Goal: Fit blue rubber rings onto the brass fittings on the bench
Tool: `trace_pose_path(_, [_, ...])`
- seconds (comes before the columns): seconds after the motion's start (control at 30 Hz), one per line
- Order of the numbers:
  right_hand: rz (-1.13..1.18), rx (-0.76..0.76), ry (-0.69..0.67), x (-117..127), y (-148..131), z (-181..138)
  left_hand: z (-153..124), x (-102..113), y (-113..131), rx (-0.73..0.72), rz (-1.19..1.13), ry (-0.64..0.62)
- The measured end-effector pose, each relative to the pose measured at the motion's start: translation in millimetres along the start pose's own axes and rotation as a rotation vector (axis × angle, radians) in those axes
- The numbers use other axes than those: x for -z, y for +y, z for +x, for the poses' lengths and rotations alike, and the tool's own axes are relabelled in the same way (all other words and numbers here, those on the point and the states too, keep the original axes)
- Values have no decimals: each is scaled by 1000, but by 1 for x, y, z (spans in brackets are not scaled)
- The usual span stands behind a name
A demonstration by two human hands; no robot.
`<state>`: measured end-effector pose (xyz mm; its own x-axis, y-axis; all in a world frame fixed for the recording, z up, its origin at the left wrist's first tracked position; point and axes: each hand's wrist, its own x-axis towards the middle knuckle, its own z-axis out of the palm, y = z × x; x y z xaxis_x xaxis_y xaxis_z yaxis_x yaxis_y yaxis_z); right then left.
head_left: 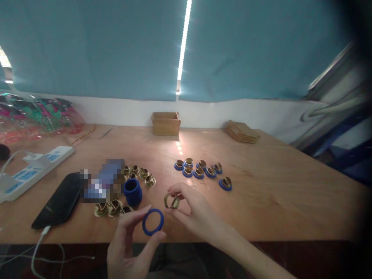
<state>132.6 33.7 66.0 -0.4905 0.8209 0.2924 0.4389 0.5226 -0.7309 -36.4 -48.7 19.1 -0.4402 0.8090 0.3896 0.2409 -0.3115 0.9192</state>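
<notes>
My left hand [129, 242] pinches a flat blue ring [149, 232] by its edges, between thumb and fingertips. Just to the right, my right hand [199, 213] grips a round brass-coloured fitting [175, 202] with a raised middle piece. The ring and the fitting are apart. Beyond my left hand stands a stack of blue rings [133, 197]. Around it lie several bare brass-coloured fittings [150, 181], some partly hidden by my fingers. Farther off, past my right hand, sit several fittings with blue rings around their bases [199, 173].
At the left are a black phone-like slab [59, 201] with a white cable and a white power strip [37, 170]. A small open cardboard box [165, 127] and flattened cardboard [242, 131] lie by the wall. Clear plastic-wrapped items [43, 118] fill the back left. The table's front edge is close to my hands.
</notes>
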Motion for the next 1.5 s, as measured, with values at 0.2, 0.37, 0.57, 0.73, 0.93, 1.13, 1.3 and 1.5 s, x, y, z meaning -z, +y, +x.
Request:
trace_pose_path(0.2, [134, 66, 110, -17, -26, -43, -17, 0, 8, -66, 7, -100])
trace_pose_path(0.37, [213, 32, 120, -31, -37, -66, -36, 7, 7, -117, 30, -197])
trace_pose_path(0.57, [256, -18, 229, -41, -45, -86, -57, 11, 20, -104, -31, -135])
trace_pose_path(0.73, [372, 39, 265, -46, -53, -97, -64, 12, 36, -81, -128, -148])
trace_pose_path(0.93, [534, 113, 203, -43, -62, -107, -63, 15, 50, -124, -237, -175])
trace_pose_path(1.13, [848, 81, 51, -29, -70, -107, -61, 22, 52, -227, -191, -229])
trace_pose_path(1.3, [811, 64, 79, -25, -71, -102, -61, 23, 51, -241, -150, -246])
trace_pose_path(1.5, [793, 56, 164, -29, -73, -105, -57, 28, 53, -67, -210, -386])
